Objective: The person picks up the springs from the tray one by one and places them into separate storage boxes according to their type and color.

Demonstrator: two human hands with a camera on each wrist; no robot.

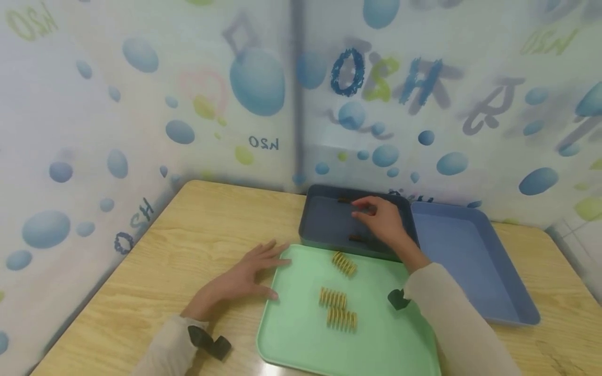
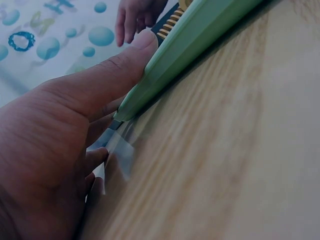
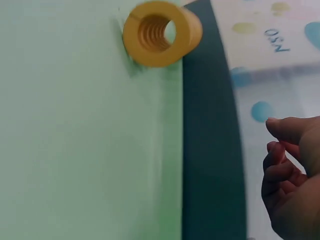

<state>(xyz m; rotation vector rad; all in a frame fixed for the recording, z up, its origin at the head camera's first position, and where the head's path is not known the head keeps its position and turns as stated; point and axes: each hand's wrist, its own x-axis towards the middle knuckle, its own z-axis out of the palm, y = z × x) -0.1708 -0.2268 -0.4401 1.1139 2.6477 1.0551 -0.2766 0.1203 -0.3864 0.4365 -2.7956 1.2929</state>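
Note:
Three yellow coil springs (image 1: 333,298) lie on a light green tray (image 1: 296,334) in the head view, two side by side and one nearer the far edge. Behind it stands a dark blue-grey tray (image 1: 324,216) with two small dark springs (image 1: 356,237) in it. My right hand (image 1: 383,219) hovers over this dark tray, thumb and index finger bent and apart, nothing visible between them. The fingertips are close to the farther dark spring (image 1: 344,200). My left hand (image 1: 249,274) is spread at the green tray's left edge, its thumb (image 2: 120,65) against the rim.
A larger blue tray (image 1: 470,261) stands to the right, beside the dark tray. All trays are on a wood-grain table (image 1: 226,214). A patterned curtain (image 1: 211,104) hangs close behind the table and along its left side.

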